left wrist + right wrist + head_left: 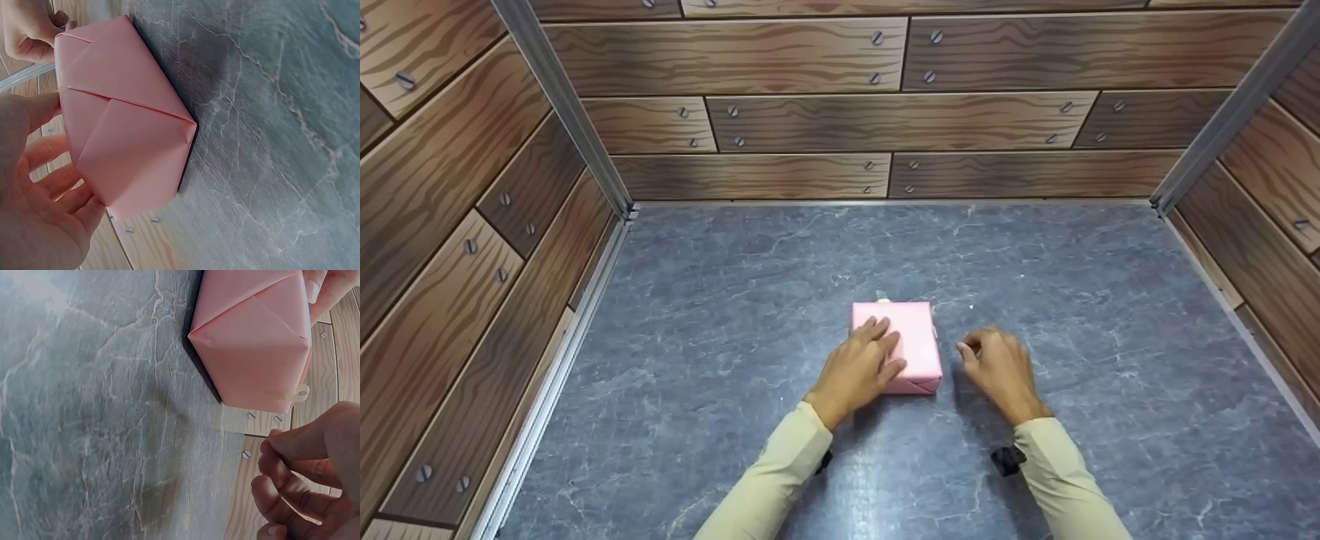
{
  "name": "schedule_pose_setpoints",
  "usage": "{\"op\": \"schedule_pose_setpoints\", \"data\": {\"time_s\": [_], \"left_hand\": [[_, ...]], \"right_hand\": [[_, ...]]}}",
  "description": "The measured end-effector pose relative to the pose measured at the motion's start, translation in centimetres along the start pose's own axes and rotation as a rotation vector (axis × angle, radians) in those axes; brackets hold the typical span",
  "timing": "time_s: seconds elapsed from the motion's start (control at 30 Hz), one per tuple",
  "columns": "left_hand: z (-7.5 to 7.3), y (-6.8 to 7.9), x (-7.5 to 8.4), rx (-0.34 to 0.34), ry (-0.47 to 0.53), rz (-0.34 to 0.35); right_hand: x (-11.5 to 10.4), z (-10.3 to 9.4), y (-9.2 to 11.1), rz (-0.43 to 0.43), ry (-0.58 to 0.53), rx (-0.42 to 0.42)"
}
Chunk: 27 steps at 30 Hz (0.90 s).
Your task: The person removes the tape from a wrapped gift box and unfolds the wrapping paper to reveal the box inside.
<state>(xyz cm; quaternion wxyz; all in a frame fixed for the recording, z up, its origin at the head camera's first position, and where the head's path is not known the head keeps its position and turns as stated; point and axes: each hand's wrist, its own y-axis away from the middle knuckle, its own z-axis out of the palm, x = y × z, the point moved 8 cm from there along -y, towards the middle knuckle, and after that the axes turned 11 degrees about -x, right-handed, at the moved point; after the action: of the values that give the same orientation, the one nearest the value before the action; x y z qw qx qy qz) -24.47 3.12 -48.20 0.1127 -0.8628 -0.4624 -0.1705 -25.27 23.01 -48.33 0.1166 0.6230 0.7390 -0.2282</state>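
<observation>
A: Where do we locate the wrapped box [919,337]?

B: We find it lying flat on the desk [720,315], at about five o'clock from the middle of the head view. Taking the box as our clock centre, the folded end [135,135] faces six o'clock, presumably so that its creases lie within reach of both hands.

A: How is the left hand [855,367] set, and why?

B: Its fingers are spread over the top face, entering from eight o'clock. We judge this a steadying hold: pressure from above should prevent sliding while leaving the three o'clock side unobstructed.

A: And the right hand [997,367]?

B: It is just beside the box, near three o'clock and apart from it, thumb and forefinger pinched together. They appear to grip a clear strip [233,421], probably tape; it is faint, so we cannot confirm its type. A fingertip pinch would suit tape, since most of the adhesive is left untouched.

A: Which projections do we note?

B: A curled tab [302,393] projects at the three o'clock edge; a pale tab [883,301] shows at twelve. We take both for tape ends not pressed flat.
</observation>
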Motion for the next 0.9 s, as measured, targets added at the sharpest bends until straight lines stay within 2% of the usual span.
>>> {"op": "schedule_pose_setpoints", "data": {"time_s": [0.37, 0.7, 0.9], "left_hand": [[0.1, 0.0, 0.1, 0.016, -0.061, 0.027], [0.0, -0.1, 0.2, 0.012, -0.079, 0.034], [0.0, -0.1, 0.3, 0.027, -0.089, 0.041]], "right_hand": [[-1.1, -0.4, 0.1, 0.007, -0.054, -0.023], [-4.0, -0.5, 0.6, -0.115, -0.07, 0.002], [-5.1, -0.2, 0.9, -0.175, -0.088, -0.035]]}}
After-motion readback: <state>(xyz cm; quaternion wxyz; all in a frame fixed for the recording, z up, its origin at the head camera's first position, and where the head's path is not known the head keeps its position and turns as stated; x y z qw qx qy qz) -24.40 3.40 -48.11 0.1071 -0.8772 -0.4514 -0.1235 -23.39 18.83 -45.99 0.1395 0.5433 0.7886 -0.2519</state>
